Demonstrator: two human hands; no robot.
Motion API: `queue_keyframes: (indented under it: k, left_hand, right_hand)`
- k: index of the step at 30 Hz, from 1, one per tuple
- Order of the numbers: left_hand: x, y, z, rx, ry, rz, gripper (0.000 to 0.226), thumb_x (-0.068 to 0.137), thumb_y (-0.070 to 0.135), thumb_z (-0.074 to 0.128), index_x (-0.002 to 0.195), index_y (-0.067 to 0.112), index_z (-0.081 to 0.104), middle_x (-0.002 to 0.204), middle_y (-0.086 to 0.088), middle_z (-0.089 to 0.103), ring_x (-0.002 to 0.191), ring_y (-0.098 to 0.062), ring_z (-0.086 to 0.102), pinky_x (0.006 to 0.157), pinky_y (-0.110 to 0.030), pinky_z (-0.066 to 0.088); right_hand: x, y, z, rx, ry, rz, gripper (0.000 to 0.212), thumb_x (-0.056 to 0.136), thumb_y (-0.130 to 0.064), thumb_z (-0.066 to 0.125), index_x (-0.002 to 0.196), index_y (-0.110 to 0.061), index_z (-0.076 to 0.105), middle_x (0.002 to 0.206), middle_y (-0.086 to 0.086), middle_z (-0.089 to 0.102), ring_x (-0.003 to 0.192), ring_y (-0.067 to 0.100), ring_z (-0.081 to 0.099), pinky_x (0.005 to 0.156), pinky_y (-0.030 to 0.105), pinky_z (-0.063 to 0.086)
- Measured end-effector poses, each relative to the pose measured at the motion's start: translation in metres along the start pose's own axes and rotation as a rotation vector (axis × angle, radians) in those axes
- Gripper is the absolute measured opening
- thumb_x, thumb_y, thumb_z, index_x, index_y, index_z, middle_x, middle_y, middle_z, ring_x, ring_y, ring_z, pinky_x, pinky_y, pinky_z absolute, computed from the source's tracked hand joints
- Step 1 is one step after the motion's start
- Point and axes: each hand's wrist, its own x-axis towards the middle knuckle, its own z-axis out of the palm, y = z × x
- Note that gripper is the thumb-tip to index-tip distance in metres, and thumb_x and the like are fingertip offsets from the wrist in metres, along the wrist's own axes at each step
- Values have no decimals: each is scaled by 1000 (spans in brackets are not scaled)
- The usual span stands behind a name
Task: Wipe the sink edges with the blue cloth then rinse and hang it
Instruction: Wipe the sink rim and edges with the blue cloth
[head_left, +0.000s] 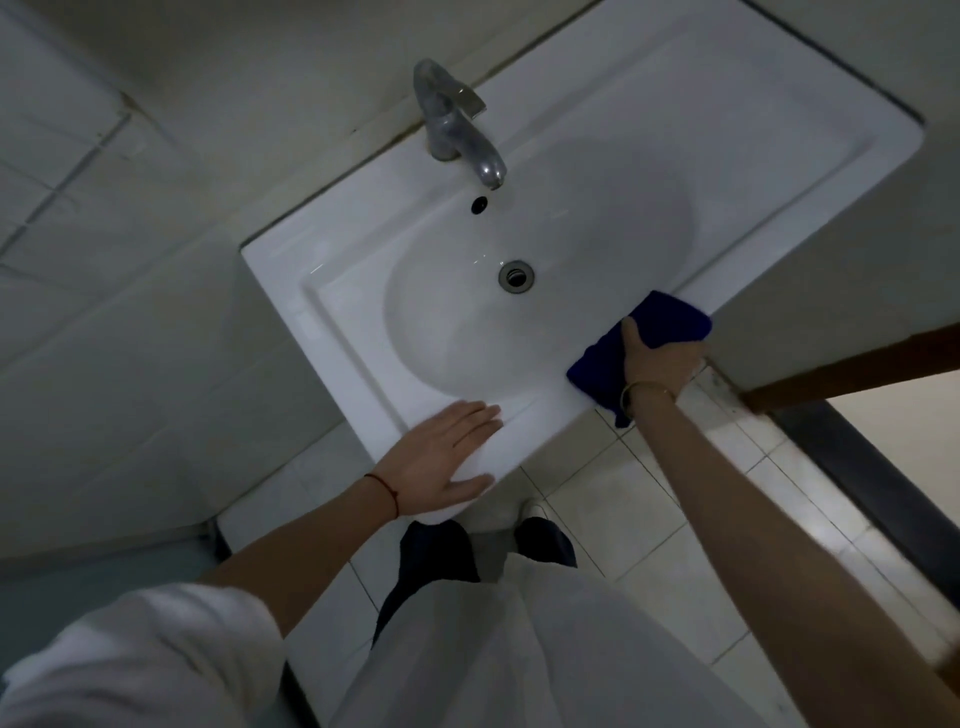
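The blue cloth (644, 343) lies bunched on the near rim of the sink (727, 156), on the stretch toward its right end, with one corner drooping over the front lip beside the wrist. The right hand (657, 358) is on top of it, the thumb laid along the cloth toward the basin and the fingers seemingly wrapped over its outer side and the rim's front edge, so it holds the cloth down against the porcelain. The left hand (441, 457) holds nothing; it rests flat on the same near rim, fingers straight and together, well apart from the cloth hand and closer to the body.

By the look of it, this is the wiping step, with the front edge being worked. Rinsing and hanging are not yet begun: no water shows at the tap (457, 130), which stands beyond both hands at the back rim, above the overflow hole (479, 203) and the drain (516, 275).

The next move likely calls for sliding the cloth along the rim under steady pressure, keeping it folded beneath the palm so the hanging corner does not drag off the edge. If the sweep heads toward the left hand, that hand must lift clear. Where the cloth will hang cannot be seen here.
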Motion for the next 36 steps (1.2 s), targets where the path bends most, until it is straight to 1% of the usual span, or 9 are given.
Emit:
queue_keyframes:
  k: [3, 7, 10, 12, 14, 17, 20, 26, 36]
  left_hand:
    - [-15, -35, -14, 59, -19, 28, 61, 104, 46, 39, 150, 6, 38, 157, -11, 37, 146, -24, 32, 123, -39, 22]
    - [-24, -76, -27, 73, -16, 131, 57, 105, 38, 40, 148, 3, 40, 153, -13, 41, 143, -25, 37, 123, -38, 23]
    - [-20, -98, -34, 67, -60, 205, 61, 104, 45, 34, 148, 3, 41, 151, -14, 44, 140, -26, 41, 123, -35, 19]
    - [-18, -109, -39, 50, -73, 246, 64, 104, 49, 29, 146, 3, 43, 149, -14, 47, 137, -27, 45, 122, -31, 17]
    - [-17, -123, -43, 61, -89, 313, 63, 103, 48, 32, 145, 2, 46, 147, -14, 50, 134, -27, 48, 120, -33, 24]
    - [-14, -145, -52, 48, -125, 411, 63, 101, 47, 38, 145, 2, 46, 147, -15, 50, 133, -28, 50, 115, -41, 37]
    - [-12, -163, -63, 63, -114, 482, 65, 103, 49, 32, 142, 1, 49, 145, -15, 52, 131, -28, 52, 116, -37, 34]
    - [-10, -177, -61, 47, -94, 573, 65, 102, 48, 37, 140, -2, 51, 141, -18, 55, 128, -31, 54, 114, -42, 38]
    - [-9, -177, -61, 41, -62, 589, 62, 98, 44, 44, 137, -3, 54, 138, -18, 58, 125, -30, 57, 113, -39, 40]
  right_hand:
    - [-45, 32, 19, 94, -48, 16, 103, 79, -45, 73, 148, -2, 8, 149, 11, 29, 129, 25, 40, 100, 31, 35]
    - [-104, 74, 49, 149, -62, 27, 90, 77, -41, 76, 140, -5, 22, 138, 8, 38, 119, 21, 44, 99, 31, 38]
    - [-126, 88, 60, 141, -41, 30, 81, 74, -39, 78, 130, -5, 30, 128, 9, 44, 111, 21, 48, 96, 39, 47]
    - [-124, 84, 59, 125, -29, 44, 79, 74, -40, 79, 127, -7, 31, 128, 10, 45, 109, 22, 49, 93, 36, 47]
    - [-117, 73, 57, 124, 15, 49, 79, 75, -40, 78, 128, -6, 30, 129, 10, 45, 108, 22, 49, 89, 32, 46]
    - [-120, 63, 61, 55, 126, 32, 83, 75, -47, 75, 133, -5, 31, 133, 11, 44, 115, 28, 50, 89, 38, 49]
    - [-157, 70, 74, 4, 179, 46, 80, 78, -48, 72, 133, -7, 32, 134, 12, 44, 114, 29, 51, 81, 35, 47]
    - [-253, 112, 116, 16, 253, 119, 75, 76, -48, 73, 127, -8, 36, 128, 10, 46, 111, 27, 53, 81, 39, 52]
    - [-217, 83, 111, -195, 378, 127, 81, 77, -53, 67, 133, -6, 33, 125, 12, 46, 105, 29, 55, 76, 42, 53]
